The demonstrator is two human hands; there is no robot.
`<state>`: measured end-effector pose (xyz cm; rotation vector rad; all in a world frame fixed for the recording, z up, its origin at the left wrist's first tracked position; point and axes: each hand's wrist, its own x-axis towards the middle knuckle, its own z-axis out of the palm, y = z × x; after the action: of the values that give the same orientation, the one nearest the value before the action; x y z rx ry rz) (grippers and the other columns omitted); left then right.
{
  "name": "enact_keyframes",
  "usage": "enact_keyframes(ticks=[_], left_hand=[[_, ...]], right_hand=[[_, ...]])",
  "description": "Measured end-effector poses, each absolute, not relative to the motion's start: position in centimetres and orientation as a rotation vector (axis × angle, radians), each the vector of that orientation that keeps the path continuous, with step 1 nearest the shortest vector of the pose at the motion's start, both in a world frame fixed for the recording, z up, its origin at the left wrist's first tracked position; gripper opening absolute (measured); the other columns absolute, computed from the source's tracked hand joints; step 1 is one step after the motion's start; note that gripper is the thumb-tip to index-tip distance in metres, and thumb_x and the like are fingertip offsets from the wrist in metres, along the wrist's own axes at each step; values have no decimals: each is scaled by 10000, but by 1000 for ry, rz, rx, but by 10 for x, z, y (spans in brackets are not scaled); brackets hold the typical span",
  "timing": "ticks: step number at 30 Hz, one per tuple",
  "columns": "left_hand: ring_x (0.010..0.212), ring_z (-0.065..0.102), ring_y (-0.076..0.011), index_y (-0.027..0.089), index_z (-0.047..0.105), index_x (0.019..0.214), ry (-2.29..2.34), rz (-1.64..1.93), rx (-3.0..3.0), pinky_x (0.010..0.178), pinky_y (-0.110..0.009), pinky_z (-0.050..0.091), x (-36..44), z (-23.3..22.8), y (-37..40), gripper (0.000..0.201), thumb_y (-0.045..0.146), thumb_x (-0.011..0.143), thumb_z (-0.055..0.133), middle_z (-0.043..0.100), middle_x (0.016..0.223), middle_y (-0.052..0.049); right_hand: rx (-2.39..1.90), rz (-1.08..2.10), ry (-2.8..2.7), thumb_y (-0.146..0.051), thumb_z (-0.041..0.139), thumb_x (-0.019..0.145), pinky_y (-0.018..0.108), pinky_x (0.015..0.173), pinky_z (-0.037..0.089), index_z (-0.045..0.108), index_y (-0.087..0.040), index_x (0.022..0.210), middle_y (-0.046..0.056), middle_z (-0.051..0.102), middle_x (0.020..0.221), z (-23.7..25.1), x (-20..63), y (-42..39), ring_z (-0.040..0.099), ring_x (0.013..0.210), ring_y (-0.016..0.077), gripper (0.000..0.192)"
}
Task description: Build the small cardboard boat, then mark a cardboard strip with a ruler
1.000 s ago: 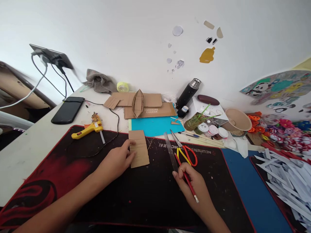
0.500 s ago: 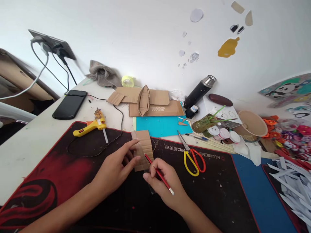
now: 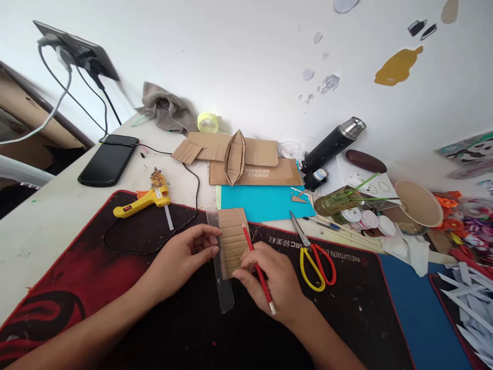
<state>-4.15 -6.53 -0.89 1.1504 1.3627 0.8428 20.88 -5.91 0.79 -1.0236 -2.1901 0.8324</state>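
Note:
A small piece of corrugated cardboard [image 3: 233,241] lies on the dark desk mat. Along its left side runs a clear plastic ruler [image 3: 225,300], its lower end reaching past the cardboard. My left hand [image 3: 188,257] is closed at the ruler's left edge, with thumb and fingertips on it. In my right hand [image 3: 269,280] is a red pencil [image 3: 263,280], its tip up over the cardboard's right edge and its white end toward me. The fingers of that hand are wrapped round the pencil, close to the cardboard's lower right corner.
Scissors [image 3: 314,259] lie to the right, and a yellow glue gun [image 3: 148,200] with its cord is at left. Behind are blue paper [image 3: 262,203], joined cardboard pieces [image 3: 262,151], a black flask [image 3: 333,141] and paint jars [image 3: 367,219]. A phone [image 3: 108,162] rests far left.
The ruler has shifted from across the cardboard to its left side. My right hand has moved slightly right, with the pencil tip raised and away from the ruler. The view has turned a little.

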Motion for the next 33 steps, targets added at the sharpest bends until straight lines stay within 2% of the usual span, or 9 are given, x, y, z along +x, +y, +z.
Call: enact_keyframes(ticks=[2, 5, 9, 11, 13, 16, 26, 30, 33], left_hand=[[842, 738, -258, 245, 811, 1160, 1350, 795, 1213, 799, -396, 637, -40, -7, -66, 370, 506, 903, 757, 779, 917, -44], [836, 727, -252, 269, 824, 1221, 1391, 735, 1431, 793, -378, 625, -36, -9, -66, 323, 417, 969, 687, 781, 930, -44], [922, 733, -265, 284, 840, 1275, 1508, 665, 1946, 863, -388, 627, -38, -22, -65, 297, 353, 1049, 660, 759, 997, -65], [967, 738, -286, 271, 842, 1301, 1556, 659, 2191, 899, -430, 643, -41, -28, -66, 300, 368, 1092, 650, 761, 1058, -93], [1160, 748, -337, 255, 835, 1331, 1538, 680, 2382, 1018, -505, 640, -45, -32, -68, 310, 363, 1120, 636, 784, 1287, -145], [1441, 675, -372, 230, 801, 1412, 1427, 704, 2528, 1187, -554, 576, -50, -34, -74, 344, 340, 1143, 616, 708, 1590, -164], [1411, 730, -327, 246, 702, 1573, 1373, 718, 2598, 1198, -484, 597, -60, -34, -91, 446, 346, 1143, 639, 767, 1537, -123], [1440, 714, -336, 202, 706, 1551, 1383, 710, 2613, 1200, -480, 595, -61, -34, -90, 439, 350, 1142, 644, 747, 1565, -137], [1445, 711, -354, 213, 719, 1538, 1417, 690, 2619, 1190, -500, 603, -63, -35, -91, 441, 390, 1144, 633, 743, 1568, -144]], right_hand=[[-956, 730, -2231, -324, 699, 1126, 362, 881, 623, 692, -250, 1088, 100, 815, 1071, 8, 213, -43, 784, 981, 249, 84], [-879, 657, -2345, -272, 718, 1110, 517, 1149, 595, 715, -236, 1203, 167, 821, 1347, -2, 213, -23, 749, 1332, 332, 99], [-855, 682, -2412, -198, 673, 1112, 557, 1202, 586, 732, -244, 1200, 154, 822, 1388, -21, 209, -15, 718, 1432, 324, 116], [-851, 668, -2399, -193, 663, 1117, 565, 1223, 578, 729, -246, 1173, 145, 825, 1394, -26, 208, -17, 708, 1458, 323, 101], [-843, 662, -2391, -200, 667, 1120, 563, 1229, 580, 725, -242, 1146, 145, 835, 1373, -27, 209, -20, 712, 1459, 322, 76], [-837, 692, -2390, -191, 672, 1118, 553, 1226, 588, 725, -244, 1122, 145, 844, 1358, -24, 210, -21, 721, 1452, 312, 75], [-821, 799, -2356, -163, 690, 1091, 539, 1204, 606, 716, -269, 1096, 120, 858, 1335, -19, 212, -31, 730, 1443, 307, 109], [-821, 784, -2365, -159, 680, 1100, 520, 1223, 601, 700, -262, 1086, 121, 856, 1349, -18, 211, -32, 730, 1447, 300, 106], [-827, 771, -2382, -155, 669, 1104, 528, 1235, 600, 705, -261, 1104, 129, 837, 1401, -17, 211, -34, 714, 1471, 304, 112]])
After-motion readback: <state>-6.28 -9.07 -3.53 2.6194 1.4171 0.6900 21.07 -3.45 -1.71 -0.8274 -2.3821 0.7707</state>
